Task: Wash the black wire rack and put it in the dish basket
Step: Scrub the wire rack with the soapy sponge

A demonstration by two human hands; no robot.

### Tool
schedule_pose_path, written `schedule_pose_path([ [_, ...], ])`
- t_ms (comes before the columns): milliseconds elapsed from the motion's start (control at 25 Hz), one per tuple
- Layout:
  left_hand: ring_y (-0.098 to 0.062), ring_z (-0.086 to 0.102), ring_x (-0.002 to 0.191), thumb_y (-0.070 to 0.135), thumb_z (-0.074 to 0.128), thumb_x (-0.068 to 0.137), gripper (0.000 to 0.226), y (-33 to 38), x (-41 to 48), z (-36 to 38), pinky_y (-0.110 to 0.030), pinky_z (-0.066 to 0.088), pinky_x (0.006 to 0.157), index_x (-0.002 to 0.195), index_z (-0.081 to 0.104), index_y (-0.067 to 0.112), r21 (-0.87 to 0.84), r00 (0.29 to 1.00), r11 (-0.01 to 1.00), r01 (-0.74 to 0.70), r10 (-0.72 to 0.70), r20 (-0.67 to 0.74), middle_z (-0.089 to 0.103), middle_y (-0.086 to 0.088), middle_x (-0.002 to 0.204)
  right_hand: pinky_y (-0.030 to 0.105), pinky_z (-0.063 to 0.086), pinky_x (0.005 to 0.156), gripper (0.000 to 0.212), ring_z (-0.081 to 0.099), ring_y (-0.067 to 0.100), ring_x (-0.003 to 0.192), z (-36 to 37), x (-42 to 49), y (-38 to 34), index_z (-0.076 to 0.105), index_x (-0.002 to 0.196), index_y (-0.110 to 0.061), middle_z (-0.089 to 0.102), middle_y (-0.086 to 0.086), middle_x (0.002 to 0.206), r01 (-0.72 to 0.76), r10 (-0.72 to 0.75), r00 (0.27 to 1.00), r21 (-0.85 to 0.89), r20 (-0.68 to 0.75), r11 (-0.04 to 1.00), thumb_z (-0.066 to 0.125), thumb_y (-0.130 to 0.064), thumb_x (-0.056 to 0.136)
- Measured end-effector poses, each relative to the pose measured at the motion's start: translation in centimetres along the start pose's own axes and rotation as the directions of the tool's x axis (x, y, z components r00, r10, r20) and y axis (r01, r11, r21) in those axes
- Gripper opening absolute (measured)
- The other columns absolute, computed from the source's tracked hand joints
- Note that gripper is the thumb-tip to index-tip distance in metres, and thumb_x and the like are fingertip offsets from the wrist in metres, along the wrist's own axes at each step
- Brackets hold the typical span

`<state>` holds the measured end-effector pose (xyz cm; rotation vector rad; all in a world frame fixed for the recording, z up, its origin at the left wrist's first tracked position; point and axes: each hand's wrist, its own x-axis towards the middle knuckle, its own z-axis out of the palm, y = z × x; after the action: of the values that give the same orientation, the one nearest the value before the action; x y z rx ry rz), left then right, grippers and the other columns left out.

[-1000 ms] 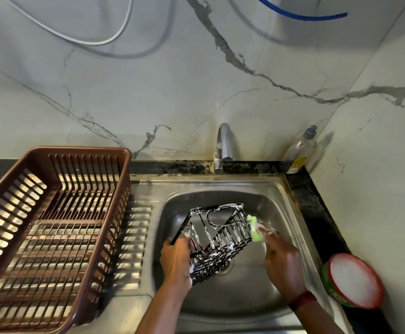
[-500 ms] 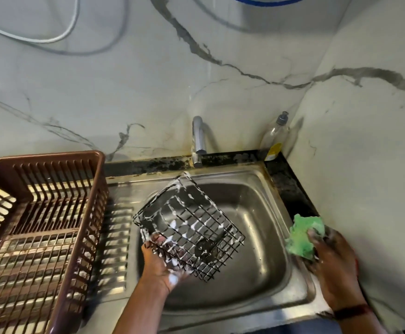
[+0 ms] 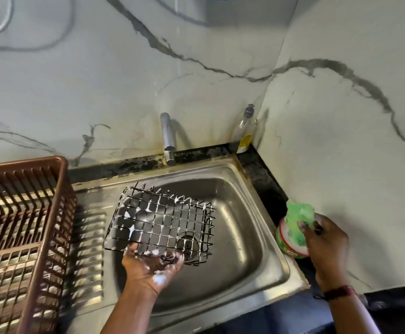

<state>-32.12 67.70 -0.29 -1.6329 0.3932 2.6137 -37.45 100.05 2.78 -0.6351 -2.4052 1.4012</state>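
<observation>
**Head view**

- Rack: black wire, coated in white suds, held above the sink basin and over the drain. Its long axis runs left to right and its broad mesh face is tilted up toward the camera.
- Left grip: fingers curl under and round the rack's near edge, foam on the palm. The rack extends away from this grip toward the far side. This is the only grip on it.
- Right grip: pinches a green sponge and presses it to a tub on the desk, right of the sink. It is well apart from the rack.
- Tap: at the far rim, spout just beyond the rack's far edge. No water is visible.
- Basket: brown, slatted, left of the sink past the ribbed drainboard. Nothing shows inside it.
- Bottle: in the far right corner, against the wall.

Judgement: soaping looks finished and rinsing is next. The tap is straight ahead of the rack, so a short push away from the body would put it under the spout. Nothing lies between the rack and the tap. Later, the basket's high near wall must be cleared going left. The foam may make the hold slippery.
</observation>
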Motion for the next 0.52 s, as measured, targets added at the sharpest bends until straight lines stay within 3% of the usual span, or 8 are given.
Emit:
schedule_pose_path([
  [80,-0.041,0.049,0.114,0.048,0.046,0.089,0.046,-0.4,0.1,0.0,-0.052,0.041,0.103,0.101,0.051,0.004,-0.014,1.000,1.000,0.010,-0.009,0.020,0.048,-0.027,0.127,0.028,0.049,0.078,0.028,0.066,0.021,0.085,2.5,-1.5,-1.2,0.070,0.108,-0.018,0.071,0.002,0.094,0.163,-0.158,0.986,-0.129,0.047,0.978,0.071,-0.016,0.081],
  [200,-0.035,0.050,0.088,0.047,0.044,0.090,0.046,-1.4,-0.5,0.3,-0.048,0.047,0.086,0.100,0.050,0.003,-0.001,0.999,0.999,0.033,-0.033,0.028,0.053,-0.024,0.105,0.006,0.037,0.070,0.026,0.060,0.013,0.076,8.4,-4.7,-3.0,0.071,0.104,-0.009,0.070,0.009,0.099,0.389,-0.356,0.916,-0.189,0.188,0.901,0.070,-0.002,0.080],
  [280,-0.034,0.050,0.086,0.050,0.040,0.092,0.054,-2.1,-0.8,0.5,-0.046,0.047,0.077,0.105,0.049,-0.001,0.016,0.998,0.998,0.064,-0.065,0.025,0.054,-0.025,0.104,0.007,0.039,0.067,0.026,0.057,0.011,0.076,12.1,-6.8,-4.7,0.068,0.109,-0.009,0.065,0.011,0.106,0.431,-0.391,0.897,-0.208,0.209,0.878,0.066,-0.003,0.084],
  [400,-0.038,0.052,0.091,0.055,0.037,0.092,0.063,-2.5,-1.2,1.1,-0.050,0.052,0.081,0.104,0.051,-0.005,0.065,0.996,0.994,0.091,-0.092,0.018,0.057,-0.030,0.106,0.010,0.042,0.060,0.030,0.053,0.007,0.076,16.1,-7.9,-6.7,0.066,0.110,-0.009,0.060,0.015,0.115,0.456,-0.426,0.885,-0.163,0.186,0.875,0.066,0.002,0.082],
  [480,-0.031,0.055,0.069,0.049,0.041,0.086,0.054,-2.8,-1.3,1.7,-0.037,0.055,0.058,0.083,0.052,-0.004,0.120,0.995,0.988,0.096,-0.100,0.030,0.060,-0.022,0.073,0.009,0.047,0.057,0.037,0.055,0.005,0.072,18.0,-8.7,-8.6,0.066,0.109,-0.010,0.061,0.017,0.116,0.562,-0.528,0.820,-0.137,0.220,0.816,0.068,0.007,0.076],
  [520,-0.027,0.052,0.053,0.047,0.042,0.084,0.049,-2.8,-1.2,1.8,-0.026,0.047,0.046,0.073,0.049,-0.001,0.146,0.994,0.985,0.093,-0.101,0.046,0.054,-0.016,0.057,0.012,0.051,0.058,0.040,0.060,0.007,0.070,18.9,-9.2,-9.5,0.065,0.109,-0.009,0.063,0.016,0.115,0.610,-0.572,0.781,-0.108,0.250,0.785,0.069,0.009,0.073],
])
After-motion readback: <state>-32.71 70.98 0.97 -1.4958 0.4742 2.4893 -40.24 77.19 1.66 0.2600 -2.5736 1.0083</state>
